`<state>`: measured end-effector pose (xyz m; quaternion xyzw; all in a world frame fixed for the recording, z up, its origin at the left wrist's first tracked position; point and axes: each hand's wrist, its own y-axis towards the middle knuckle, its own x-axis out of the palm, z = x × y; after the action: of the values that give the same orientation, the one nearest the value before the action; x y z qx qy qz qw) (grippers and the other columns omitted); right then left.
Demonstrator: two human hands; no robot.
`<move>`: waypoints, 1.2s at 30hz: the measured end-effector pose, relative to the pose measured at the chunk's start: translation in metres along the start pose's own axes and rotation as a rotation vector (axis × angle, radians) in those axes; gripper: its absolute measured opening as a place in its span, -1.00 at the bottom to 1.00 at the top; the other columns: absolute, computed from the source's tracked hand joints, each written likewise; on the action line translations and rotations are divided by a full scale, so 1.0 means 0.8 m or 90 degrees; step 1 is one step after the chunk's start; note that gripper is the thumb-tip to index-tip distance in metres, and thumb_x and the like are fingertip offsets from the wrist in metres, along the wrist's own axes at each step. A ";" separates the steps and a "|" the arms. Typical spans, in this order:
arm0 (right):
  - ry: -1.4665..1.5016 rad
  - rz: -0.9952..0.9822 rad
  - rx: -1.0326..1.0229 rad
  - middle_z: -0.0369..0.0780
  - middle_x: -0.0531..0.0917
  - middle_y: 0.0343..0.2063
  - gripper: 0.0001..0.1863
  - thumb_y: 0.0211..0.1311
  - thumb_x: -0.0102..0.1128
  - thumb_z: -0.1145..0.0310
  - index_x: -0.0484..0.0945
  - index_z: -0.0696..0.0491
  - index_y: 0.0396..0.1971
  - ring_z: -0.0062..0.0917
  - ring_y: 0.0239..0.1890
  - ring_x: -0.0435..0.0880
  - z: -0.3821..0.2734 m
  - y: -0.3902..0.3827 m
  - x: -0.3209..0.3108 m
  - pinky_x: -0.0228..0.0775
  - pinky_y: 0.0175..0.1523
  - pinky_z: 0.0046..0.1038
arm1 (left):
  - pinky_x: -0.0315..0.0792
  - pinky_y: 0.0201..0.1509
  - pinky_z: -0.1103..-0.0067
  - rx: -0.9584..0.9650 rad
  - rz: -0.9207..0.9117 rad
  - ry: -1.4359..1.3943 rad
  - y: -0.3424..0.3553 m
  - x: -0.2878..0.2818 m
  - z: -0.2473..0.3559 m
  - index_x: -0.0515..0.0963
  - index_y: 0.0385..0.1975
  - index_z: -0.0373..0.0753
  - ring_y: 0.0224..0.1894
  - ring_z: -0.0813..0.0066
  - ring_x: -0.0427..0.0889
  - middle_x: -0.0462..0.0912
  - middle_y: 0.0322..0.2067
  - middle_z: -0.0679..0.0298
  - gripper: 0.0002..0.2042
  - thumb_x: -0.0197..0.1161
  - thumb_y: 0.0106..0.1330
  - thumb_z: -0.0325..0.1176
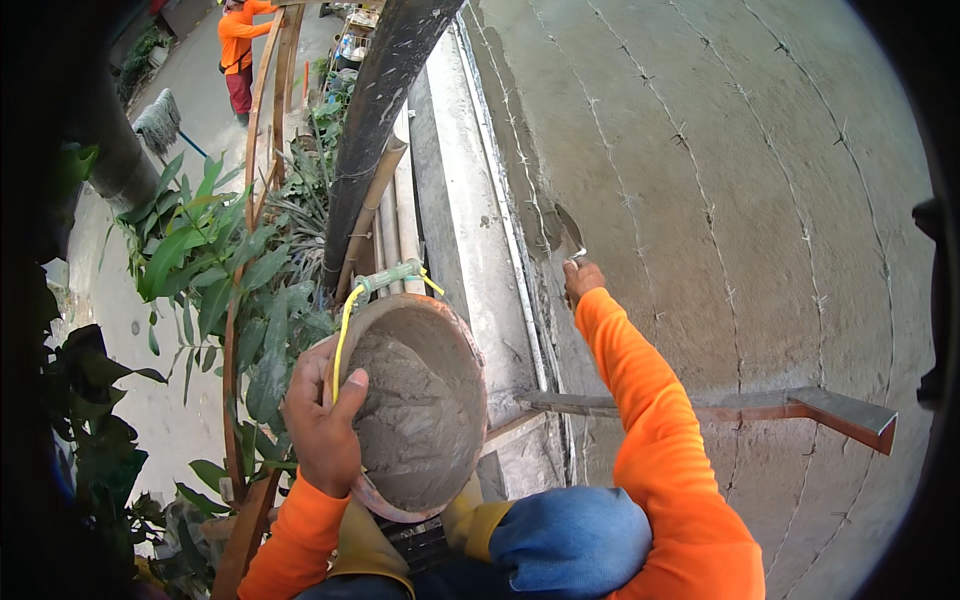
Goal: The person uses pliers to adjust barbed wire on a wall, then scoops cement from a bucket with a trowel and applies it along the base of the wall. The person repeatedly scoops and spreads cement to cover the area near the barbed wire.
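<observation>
My left hand (318, 415) grips the rim of a round bucket (472, 390) of wet grey mortar (405, 440) at centre left, beside a yellow cord and greenish handle (390, 276) on its top. My right hand (582, 280) is closed on the handle of a metal trowel (570, 230), whose blade is at the grey plastered surface (640, 180), along a darker wet strip by the pale ledge (455, 190). Barbed wire strands (706, 210) run across that surface near the trowel.
A dark post (375, 110), bamboo poles (397, 220), plants (210, 270) and wooden rails (262, 120) line the left side. A person (237, 50) in orange stands on the pavement beyond, near a mop (157, 123). A metal bar (745, 410) crosses at lower right. My yellow boots (365, 545) stand below.
</observation>
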<state>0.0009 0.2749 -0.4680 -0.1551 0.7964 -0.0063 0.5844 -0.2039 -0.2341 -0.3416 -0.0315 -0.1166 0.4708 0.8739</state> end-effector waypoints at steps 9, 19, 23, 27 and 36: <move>0.308 -0.144 0.248 -0.08 0.62 -0.51 -0.65 0.47 0.17 0.12 0.56 0.16 -0.22 -0.30 -0.56 0.61 -0.065 0.036 -0.036 0.47 -0.49 -0.17 | 0.33 0.34 0.44 -0.013 0.008 -0.023 0.001 0.000 0.002 0.52 0.15 -0.46 0.17 0.36 0.54 0.58 0.11 0.10 -0.60 0.23 0.31 -0.52; 0.112 -0.229 0.145 -0.13 0.62 -0.46 -0.66 0.50 0.12 0.12 0.57 0.13 -0.07 -0.39 -0.60 0.58 -0.035 0.038 -0.021 0.43 -0.58 -0.27 | 0.31 0.36 0.44 -0.005 -0.007 -0.006 0.004 0.001 0.008 0.50 0.18 -0.46 0.19 0.35 0.54 0.57 0.13 0.09 -0.59 0.22 0.31 -0.53; 0.141 -0.320 0.249 -0.14 0.57 -0.51 -0.60 0.56 0.02 0.09 0.53 0.18 -0.05 -0.41 -0.63 0.52 -0.065 0.053 -0.052 0.45 -0.58 -0.29 | 0.30 0.37 0.44 -0.008 -0.001 -0.040 0.004 0.001 0.010 0.50 0.17 -0.47 0.19 0.34 0.54 0.57 0.13 0.09 -0.59 0.21 0.31 -0.54; 0.190 -0.262 0.195 -0.17 0.53 -0.53 -0.59 0.57 -0.01 0.07 0.50 0.19 -0.12 -0.41 -0.65 0.49 -0.077 0.048 -0.067 0.44 -0.59 -0.30 | 0.30 0.37 0.44 -0.043 0.000 -0.059 0.006 -0.001 0.008 0.50 0.16 -0.48 0.20 0.34 0.53 0.56 0.14 0.08 -0.60 0.21 0.31 -0.54; -0.321 -0.420 0.045 -0.09 0.64 -0.53 -0.48 0.52 0.00 -0.02 0.61 0.23 -0.25 -0.33 -0.57 0.66 -0.085 0.067 -0.063 0.53 -0.44 -0.18 | 0.27 0.40 0.41 -0.038 -0.004 -0.021 0.006 -0.002 0.006 0.51 0.16 -0.47 0.24 0.28 0.51 0.54 0.17 0.05 -0.59 0.23 0.30 -0.54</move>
<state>-0.0619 0.3270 -0.4099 -0.3785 0.5354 -0.1827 0.7326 -0.2097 -0.2334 -0.3379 -0.0495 -0.1454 0.4648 0.8720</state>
